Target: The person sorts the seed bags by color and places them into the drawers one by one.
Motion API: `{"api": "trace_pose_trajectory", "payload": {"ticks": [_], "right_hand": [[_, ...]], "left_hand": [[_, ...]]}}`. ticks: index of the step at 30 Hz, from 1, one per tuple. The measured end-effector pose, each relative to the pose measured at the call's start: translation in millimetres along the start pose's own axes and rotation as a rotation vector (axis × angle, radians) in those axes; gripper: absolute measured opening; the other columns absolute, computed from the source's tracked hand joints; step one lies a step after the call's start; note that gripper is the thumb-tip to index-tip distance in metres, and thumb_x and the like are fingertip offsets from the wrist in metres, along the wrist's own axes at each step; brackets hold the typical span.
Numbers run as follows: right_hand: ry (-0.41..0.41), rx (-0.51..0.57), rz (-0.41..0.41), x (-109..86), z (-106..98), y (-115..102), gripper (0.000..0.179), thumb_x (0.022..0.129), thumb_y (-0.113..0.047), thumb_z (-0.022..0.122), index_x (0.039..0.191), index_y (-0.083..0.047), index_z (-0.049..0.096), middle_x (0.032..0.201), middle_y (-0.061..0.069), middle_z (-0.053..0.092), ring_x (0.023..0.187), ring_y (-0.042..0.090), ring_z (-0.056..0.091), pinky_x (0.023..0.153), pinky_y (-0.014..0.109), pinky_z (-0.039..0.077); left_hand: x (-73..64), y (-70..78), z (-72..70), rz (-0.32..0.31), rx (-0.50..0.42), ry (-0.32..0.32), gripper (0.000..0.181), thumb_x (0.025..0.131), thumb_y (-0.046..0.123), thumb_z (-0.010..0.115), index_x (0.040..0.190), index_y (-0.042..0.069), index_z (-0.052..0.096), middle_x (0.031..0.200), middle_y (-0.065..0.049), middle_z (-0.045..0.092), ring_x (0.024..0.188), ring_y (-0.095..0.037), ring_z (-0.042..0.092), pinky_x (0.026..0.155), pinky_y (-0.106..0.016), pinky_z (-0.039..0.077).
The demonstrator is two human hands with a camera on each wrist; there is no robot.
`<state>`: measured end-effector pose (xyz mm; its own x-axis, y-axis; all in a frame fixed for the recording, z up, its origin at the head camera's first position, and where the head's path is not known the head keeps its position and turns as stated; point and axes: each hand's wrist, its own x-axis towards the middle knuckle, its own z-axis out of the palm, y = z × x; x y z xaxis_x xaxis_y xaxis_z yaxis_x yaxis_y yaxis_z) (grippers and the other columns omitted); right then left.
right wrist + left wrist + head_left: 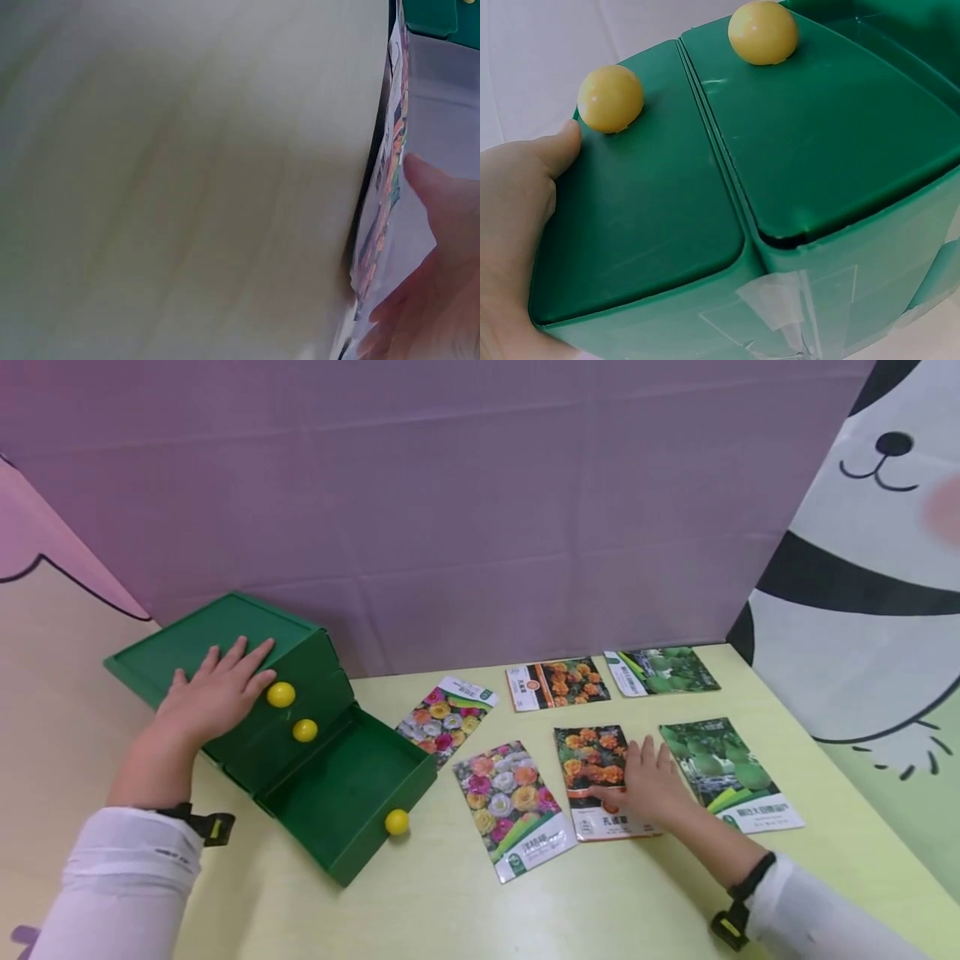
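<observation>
My left hand (pixel 213 693) lies spread on top of a green drawer box (pixel 202 627). In the left wrist view its thumb (pixel 562 146) is at the edge of an upper drawer front. Two yellow ball knobs (pixel 281 695) mark the closed drawers. The bottom drawer (pixel 345 793) is pulled out, with a yellow knob (pixel 397 822) on its front. My right hand (pixel 652 789), fingers extended, overlaps the right side of an orange-flower seed packet (pixel 592 756) lying face up. A mixed-flower packet (pixel 513 802) lies left of it, a green-fruit packet (pixel 712 756) right of it.
Behind these lie another mixed-flower packet (pixel 450 718) by the open drawer, a sideways orange-flower packet (pixel 562 685) and a green-fruit packet (pixel 663 671). A purple cloth wall (pixel 465 527) closes off the back of the pale table (pixel 465 918). A panda-patterned wall covering (pixel 862 635) stands at right.
</observation>
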<state>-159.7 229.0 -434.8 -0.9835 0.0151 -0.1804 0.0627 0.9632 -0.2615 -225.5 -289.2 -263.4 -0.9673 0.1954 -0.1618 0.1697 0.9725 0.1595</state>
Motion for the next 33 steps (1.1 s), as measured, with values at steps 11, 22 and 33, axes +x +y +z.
{"api": "trace_pose_trajectory", "payload": {"ticks": [11, 22, 33], "right_hand": [[-0.099, -0.06, 0.047, 4.7, -2, 1, 0.118, 0.082, -0.069, 0.059, 0.142, 0.023, 0.015, 0.148, 0.045, 0.004, 0.136, 0.062, 0.007, 0.112, 0.064, 0.023], [-0.069, 0.079, 0.0, 9.6, -4, 3, 0.105, 0.08, -0.048, 0.076, 0.134, 0.024, 0.022, 0.138, 0.046, 0.027, 0.129, 0.06, 0.027, 0.105, 0.063, 0.036], [-0.021, 0.281, 0.007, 4.4, -10, -4, 0.088, 0.074, -0.02, 0.085, 0.126, 0.012, 0.021, 0.114, 0.038, 0.054, 0.098, 0.042, 0.061, 0.084, 0.05, 0.053]], "left_hand": [[-1.9, 0.2, 1.0, 0.003, -0.01, 0.007, 0.068, 0.102, 0.056, 0.012, 0.156, 0.019, -0.008, 0.158, -0.025, -0.013, 0.14, -0.055, -0.013, 0.102, -0.078, -0.009], [-1.0, -0.7, 1.2, 0.003, -0.002, -0.001, 0.068, 0.102, 0.055, 0.011, 0.156, 0.018, -0.008, 0.158, -0.026, -0.013, 0.139, -0.055, -0.013, 0.102, -0.078, -0.008], [0.2, -1.3, 1.2, 0.011, 0.004, 0.005, 0.068, 0.102, 0.055, 0.011, 0.156, 0.017, -0.008, 0.158, -0.027, -0.012, 0.139, -0.056, -0.012, 0.102, -0.078, -0.008]]}}
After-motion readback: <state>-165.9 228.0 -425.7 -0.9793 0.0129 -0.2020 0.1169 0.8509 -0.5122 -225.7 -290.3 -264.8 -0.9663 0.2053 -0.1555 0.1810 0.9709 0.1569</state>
